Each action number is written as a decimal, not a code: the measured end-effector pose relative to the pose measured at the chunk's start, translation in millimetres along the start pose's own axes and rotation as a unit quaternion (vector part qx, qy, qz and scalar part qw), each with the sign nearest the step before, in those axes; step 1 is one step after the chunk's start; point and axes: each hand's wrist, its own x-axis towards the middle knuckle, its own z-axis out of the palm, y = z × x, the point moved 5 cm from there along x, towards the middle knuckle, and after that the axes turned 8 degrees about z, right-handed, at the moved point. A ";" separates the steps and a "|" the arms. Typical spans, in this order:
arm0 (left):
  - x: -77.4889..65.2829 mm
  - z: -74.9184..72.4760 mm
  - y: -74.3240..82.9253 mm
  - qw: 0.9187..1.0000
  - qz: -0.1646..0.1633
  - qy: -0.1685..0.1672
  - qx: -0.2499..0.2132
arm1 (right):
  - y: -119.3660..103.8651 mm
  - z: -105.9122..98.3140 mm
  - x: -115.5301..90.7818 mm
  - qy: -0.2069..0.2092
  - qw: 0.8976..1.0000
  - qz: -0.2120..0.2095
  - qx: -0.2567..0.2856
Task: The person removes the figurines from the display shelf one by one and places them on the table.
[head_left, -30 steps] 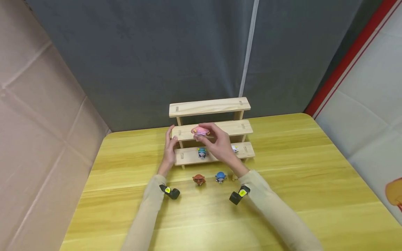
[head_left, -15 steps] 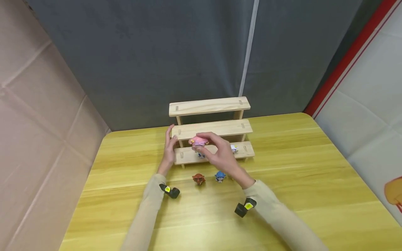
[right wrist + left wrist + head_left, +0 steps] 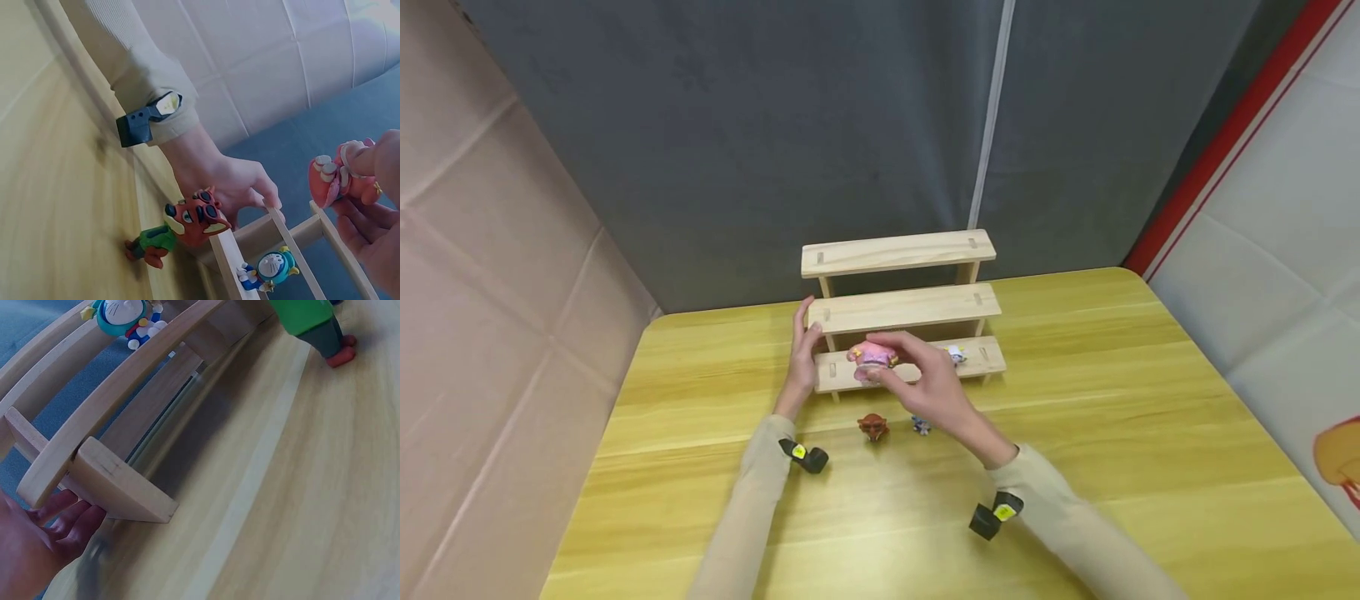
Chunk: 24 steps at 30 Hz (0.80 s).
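Note:
My right hand (image 3: 931, 385) pinches a pink figurine (image 3: 872, 357) between thumb and fingers, above the lowest tier of a three-tier wooden shelf (image 3: 902, 308). In the right wrist view the figurine (image 3: 340, 178) is tilted on its side. My left hand (image 3: 801, 367) holds the shelf's left end, its fingers (image 3: 78, 528) bent against the end in the left wrist view. A figurine in a teal hat (image 3: 273, 265) stands on the lowest tier, hidden in the head view behind the pink one. Further right on that tier is a white figurine (image 3: 956, 355).
On the table (image 3: 700, 450) before the shelf stands an orange fox figurine (image 3: 872, 427) in green. Beside it, a blue figurine (image 3: 921, 425) is partly covered by my right hand. A dark curtain (image 3: 737, 150) hangs behind the table, with pale fabric walls at both sides.
My right hand has brought the pink figurine down from the middle tier's height to in front of the lowest tier, covering the teal-hatted figurine. The left hand has kept its place.

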 end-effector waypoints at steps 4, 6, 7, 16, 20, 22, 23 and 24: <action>-0.2 0.8 6.6 1.000 -0.005 -0.007 -0.003 | -1.7 0.6 -6.4 -0.008 1.000 0.001 0.003; -1.2 2.4 14.7 1.000 -0.007 -0.012 -0.005 | -2.0 1.0 -9.3 -0.009 1.000 -0.002 0.004; -1.9 3.4 19.3 1.000 -0.009 -0.015 -0.004 | -2.3 1.0 -10.7 -0.009 1.000 -0.003 0.004; -3.6 5.2 23.6 1.000 -0.012 -0.018 0.000 | -0.7 2.1 -21.6 -0.020 0.999 0.025 0.015; -0.9 1.7 5.8 1.000 -0.013 -0.007 -0.002 | 0.2 3.1 -27.9 -0.030 0.999 0.035 0.021; -0.9 1.6 3.3 1.000 -0.010 -0.004 -0.005 | -0.1 3.7 -31.7 -0.034 0.999 0.037 0.021; -0.8 1.7 2.9 1.000 -0.008 -0.003 -0.005 | -0.3 4.1 -33.6 -0.036 0.998 0.037 0.021; -0.7 2.0 3.0 1.000 -0.005 -0.003 -0.005 | -0.4 4.5 -35.7 -0.039 0.998 0.040 0.022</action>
